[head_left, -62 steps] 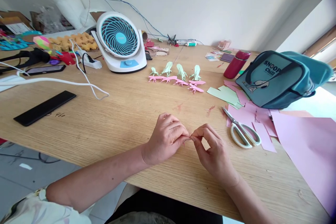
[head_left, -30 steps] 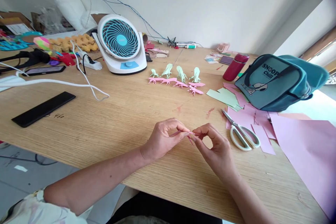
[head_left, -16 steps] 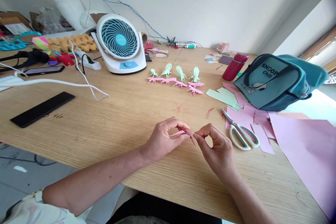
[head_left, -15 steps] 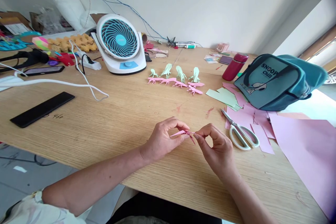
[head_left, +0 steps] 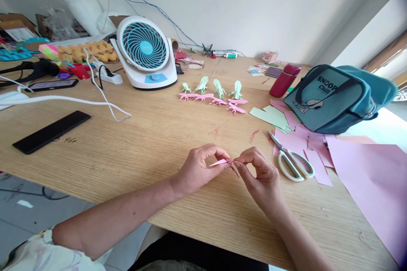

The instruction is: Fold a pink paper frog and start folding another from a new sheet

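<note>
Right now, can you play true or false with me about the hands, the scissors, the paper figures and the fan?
1. The left hand and right hand pinch folded pink paper. True.
2. The right hand holds the scissors. False: the scissors lie unheld, to its right.
3. The green figures stand behind the pink figures. True.
4. The fan is beside the bag. False: the fan is on the left, the bag on the right.

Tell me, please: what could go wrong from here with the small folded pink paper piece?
The small pink paper piece is pinched by the left hand and the right hand, so a hard pull might tear its thin parts.
The white-handled metal scissors lie beside the right hand; an outward move might bump them.
</note>
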Demonstrator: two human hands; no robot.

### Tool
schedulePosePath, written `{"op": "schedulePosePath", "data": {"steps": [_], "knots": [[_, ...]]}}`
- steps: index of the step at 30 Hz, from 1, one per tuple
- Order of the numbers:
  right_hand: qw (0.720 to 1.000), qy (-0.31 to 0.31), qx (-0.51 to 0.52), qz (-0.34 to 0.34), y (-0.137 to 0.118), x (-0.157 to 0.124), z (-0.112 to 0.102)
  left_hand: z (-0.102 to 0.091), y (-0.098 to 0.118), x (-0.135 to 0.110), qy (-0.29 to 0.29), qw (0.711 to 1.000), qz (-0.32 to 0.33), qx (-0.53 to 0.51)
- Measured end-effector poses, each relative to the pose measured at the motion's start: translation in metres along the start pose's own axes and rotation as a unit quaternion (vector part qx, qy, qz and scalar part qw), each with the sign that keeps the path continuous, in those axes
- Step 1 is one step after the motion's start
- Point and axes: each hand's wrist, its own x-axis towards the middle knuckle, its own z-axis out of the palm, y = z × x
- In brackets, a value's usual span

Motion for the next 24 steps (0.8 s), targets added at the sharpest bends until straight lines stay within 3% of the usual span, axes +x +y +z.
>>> {"op": "schedulePosePath", "data": {"steps": [5,11,15,18,21,24], "knots": [[0.999,0.024,0.024,0.019,0.002,0.000,0.000,0.000,0.000,0.002,-0.006,0.998,-0.054,-0.040],[0.995,0.033,0.073,0.059,0.005,-0.002,-0.002,-0.003,-0.005,0.006,-0.077,0.974,-0.105,-0.185],[0.990,0.004,0.122,0.072,0.006,-0.001,-0.005,-0.004,-0.006,0.008,-0.137,0.926,-0.146,-0.319],[0.985,-0.023,0.157,0.070,0.005,0.000,-0.006,-0.004,-0.008,0.009,-0.165,0.873,-0.204,-0.412],[0.980,-0.038,0.180,0.069,0.004,0.001,-0.005,-0.003,-0.011,0.007,-0.186,0.824,-0.252,-0.472],[0.975,-0.057,0.198,0.076,0.003,0.000,-0.005,-0.002,-0.014,0.006,-0.210,0.793,-0.265,-0.506]]}}
